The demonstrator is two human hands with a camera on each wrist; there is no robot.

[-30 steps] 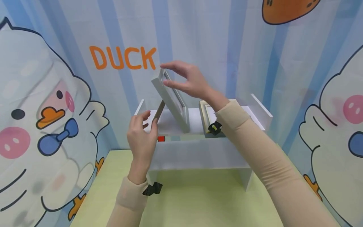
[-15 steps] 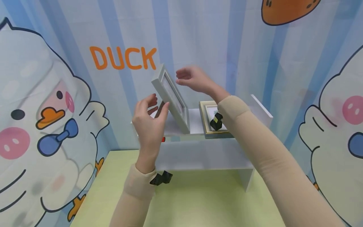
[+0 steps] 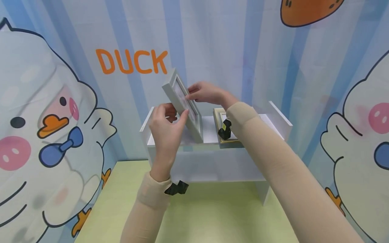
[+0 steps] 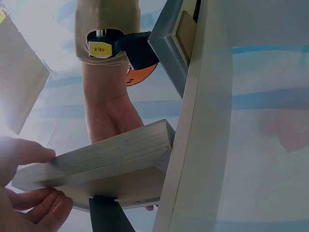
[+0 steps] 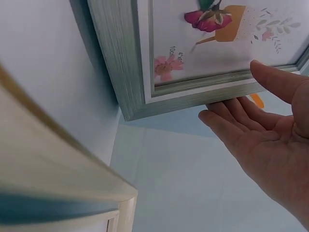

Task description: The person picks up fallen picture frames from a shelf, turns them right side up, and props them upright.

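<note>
A pale grey picture frame [image 3: 187,108] stands tilted back on the white shelf [image 3: 209,125]. In the right wrist view its front carries flower artwork behind the pane. My left hand [image 3: 167,131] holds its near-left side edge, thumb towards the front and fingers behind. My right hand [image 3: 209,92] grips the opposite side edge; the right wrist view has the thumb [image 5: 277,79] over the front border and the fingers [image 5: 236,121] behind. A dark support leg [image 4: 108,217] extends from the frame's back in the left wrist view; its foot is out of sight.
A second frame [image 3: 219,135], gold and cream with a grey side, lies on the shelf's right part, partly under my right wrist. White side panels [image 3: 281,118] rise at the shelf ends. The unit stands on a yellow-green table [image 3: 127,189] before a duck-print curtain [image 3: 218,40].
My right hand has left the frame's top corner and come down to its right side edge. The left hand has moved from the support leg up and right to the left side edge.
</note>
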